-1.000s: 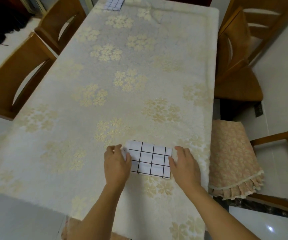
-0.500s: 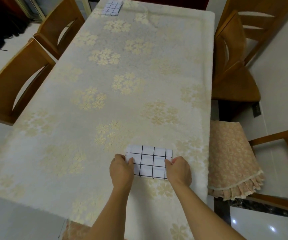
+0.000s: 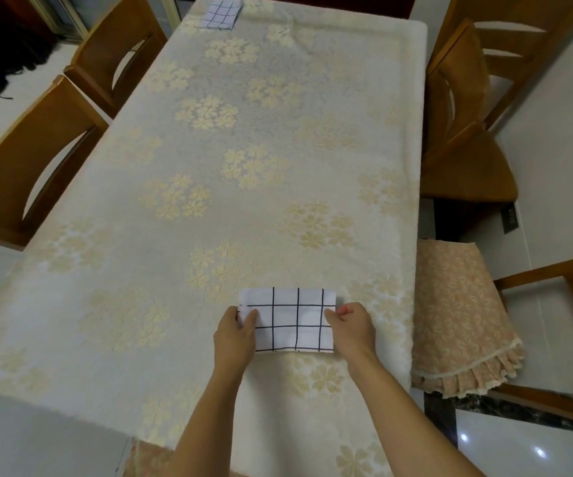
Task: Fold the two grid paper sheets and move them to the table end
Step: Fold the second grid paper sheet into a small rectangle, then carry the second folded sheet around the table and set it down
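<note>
A folded white sheet with a black grid [image 3: 290,320] lies near the front right of the table [image 3: 209,208]. My left hand [image 3: 235,333] pinches its left edge, thumb on top. On the sheet's right edge my right hand [image 3: 352,327] pinches in the same way. A second folded grid sheet [image 3: 221,14] rests at the far end of the table, apart from both hands.
The table carries a cream cloth with gold flower clusters. Two wooden chairs [image 3: 37,160] stand along the left side and two more [image 3: 467,108] on the right. A cushioned seat with a frilled pink cover [image 3: 457,315] sits close by the sheet's right.
Both hands went from lying flat beside the sheet to pinching its left and right edges. The sheet's near edge now appears slightly lifted toward me.
</note>
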Available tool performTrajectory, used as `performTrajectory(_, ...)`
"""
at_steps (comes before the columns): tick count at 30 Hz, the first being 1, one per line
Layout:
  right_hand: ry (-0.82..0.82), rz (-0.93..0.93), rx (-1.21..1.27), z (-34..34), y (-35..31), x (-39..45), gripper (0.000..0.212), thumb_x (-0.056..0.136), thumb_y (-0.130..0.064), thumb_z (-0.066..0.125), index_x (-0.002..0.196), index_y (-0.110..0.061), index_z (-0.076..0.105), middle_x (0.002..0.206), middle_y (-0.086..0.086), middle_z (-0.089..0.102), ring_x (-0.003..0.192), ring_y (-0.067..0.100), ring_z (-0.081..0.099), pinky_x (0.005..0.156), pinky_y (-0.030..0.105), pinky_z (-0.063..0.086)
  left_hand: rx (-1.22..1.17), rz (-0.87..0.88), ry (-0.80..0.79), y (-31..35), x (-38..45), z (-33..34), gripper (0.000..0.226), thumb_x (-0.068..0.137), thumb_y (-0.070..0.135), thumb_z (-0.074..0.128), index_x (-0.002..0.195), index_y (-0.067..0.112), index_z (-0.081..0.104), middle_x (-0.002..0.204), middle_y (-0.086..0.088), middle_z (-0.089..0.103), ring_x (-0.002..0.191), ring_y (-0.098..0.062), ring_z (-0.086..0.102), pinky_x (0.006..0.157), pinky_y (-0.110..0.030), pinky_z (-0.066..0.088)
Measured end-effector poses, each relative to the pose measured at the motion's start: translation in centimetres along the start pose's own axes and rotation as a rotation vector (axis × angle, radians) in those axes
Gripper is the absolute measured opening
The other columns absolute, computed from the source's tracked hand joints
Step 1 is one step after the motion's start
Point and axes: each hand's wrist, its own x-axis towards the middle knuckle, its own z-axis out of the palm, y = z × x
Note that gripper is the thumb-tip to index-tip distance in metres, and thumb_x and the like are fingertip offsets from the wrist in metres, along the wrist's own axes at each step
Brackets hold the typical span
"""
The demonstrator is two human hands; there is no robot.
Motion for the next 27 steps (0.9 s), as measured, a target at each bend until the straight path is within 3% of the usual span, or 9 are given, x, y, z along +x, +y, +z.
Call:
performTrajectory(3, -0.114, 0.028, 0.244, -1.1, -0.9, -0.5, 0.006, 0.091, -0.015, 0.069, 0.095, -0.018, 0.072, 0.093, 0.001, 0.077, 0.088, 0.019, 0.072, 0.080, 0.037, 0.057, -0.159, -0.004, 0.002, 0.8, -0.8, -0.9, 0.016, 0.099, 0.025, 0.055, 0.096, 0.010, 0.057, 0.090, -0.003, 0.060, 0.079, -0.016, 0.055, 0.063, -0.027, 0.044)
performTrajectory(7, -0.236, -0.050, 0.274, -3.2, -3.2, -1.5, 0.010, 0.093, -0.016, 0.067, 0.093, -0.014, 0.077, 0.089, 0.000, 0.078, 0.084, 0.021, 0.073, 0.073, 0.033, 0.053, -0.325, 0.009, 0.000, 2.4, -2.0, -2.3, 0.014, 0.098, 0.026, 0.058, 0.101, 0.012, 0.061, 0.096, -0.005, 0.065, 0.084, -0.019, 0.060, 0.064, -0.030, 0.047)
performTrajectory(9, -0.251, -0.154, 0.233, -4.1, -4.4, -2.1, 0.018, 0.095, -0.017, 0.064, 0.087, -0.003, 0.071, 0.078, 0.002, 0.071, 0.072, 0.026, 0.064, 0.066, 0.030, 0.044, -0.381, 0.023, -0.007, 3.4, -2.9, -2.8, 0.014, 0.099, 0.026, 0.057, 0.103, 0.015, 0.063, 0.098, -0.003, 0.068, 0.087, -0.020, 0.064, 0.067, -0.034, 0.052)
performTrajectory(11, -0.217, -0.259, 0.173, -5.0, -5.3, -2.9, 0.033, 0.097, -0.022, 0.061, 0.076, 0.002, 0.053, 0.067, 0.005, 0.046, 0.065, 0.018, 0.041, 0.059, 0.024, 0.031, -0.420, 0.039, -0.015, 4.5, -3.8, -3.1, 0.017, 0.101, 0.029, 0.053, 0.105, 0.017, 0.065, 0.099, -0.001, 0.069, 0.088, -0.019, 0.065, 0.070, -0.037, 0.055)
performTrajectory(14, -0.141, -0.424, 0.120, -6.1, -6.6, -4.4, 0.039, 0.102, -0.027, 0.053, 0.070, -0.012, 0.038, 0.062, -0.001, 0.027, 0.056, 0.007, 0.027, 0.049, 0.018, 0.023, -0.397, 0.135, 0.012, 6.1, -5.3, -2.9, 0.026, 0.103, 0.032, 0.046, 0.092, 0.015, 0.062, 0.084, 0.003, 0.063, 0.074, -0.011, 0.058, 0.064, -0.028, 0.044)
performTrajectory(20, 0.016, -0.543, 0.131, -7.7, -6.2, -5.0, 0.040, 0.106, -0.029, 0.041, 0.068, -0.016, 0.041, 0.053, -0.013, 0.037, 0.053, 0.004, 0.032, 0.058, 0.032, 0.029, -0.319, 0.318, 0.070, 7.5, -7.6, -2.0, 0.036, 0.105, 0.031, 0.043, 0.078, 0.008, 0.048, 0.070, -0.001, 0.050, 0.056, -0.002, 0.042, 0.052, -0.016, 0.033)
performTrajectory(22, 0.035, -0.565, 0.141, -8.5, -6.1, -4.9, 0.038, 0.105, -0.026, 0.043, 0.070, -0.013, 0.047, 0.056, -0.011, 0.038, 0.055, 0.005, 0.034, 0.059, 0.032, 0.030, -0.315, 0.333, 0.077, 7.9, -8.2, -1.5, 0.035, 0.105, 0.029, 0.043, 0.076, 0.010, 0.047, 0.067, 0.001, 0.049, 0.054, -0.001, 0.040, 0.050, -0.015, 0.031)
performTrajectory(24, 0.044, -0.588, 0.159, -9.2, -5.9, -4.9, 0.034, 0.105, -0.020, 0.045, 0.078, -0.002, 0.055, 0.064, 0.002, 0.043, 0.058, 0.007, 0.037, 0.060, 0.031, 0.032, -0.299, 0.347, 0.082, 8.0, -8.7, -0.9, 0.035, 0.105, 0.027, 0.044, 0.074, 0.011, 0.046, 0.065, 0.003, 0.047, 0.052, -0.001, 0.040, 0.048, -0.016, 0.031)
performTrajectory(27, 0.072, -0.623, 0.178, -10.3, -5.6, -5.2, 0.033, 0.104, -0.016, 0.046, 0.081, 0.006, 0.054, 0.065, 0.008, 0.042, 0.058, 0.005, 0.038, 0.058, 0.030, 0.032, -0.295, 0.349, 0.069, 8.0, -9.3, -0.1, 0.035, 0.105, 0.027, 0.044, 0.073, 0.011, 0.044, 0.065, 0.002, 0.046, 0.053, -0.002, 0.038, 0.049, -0.017, 0.030)
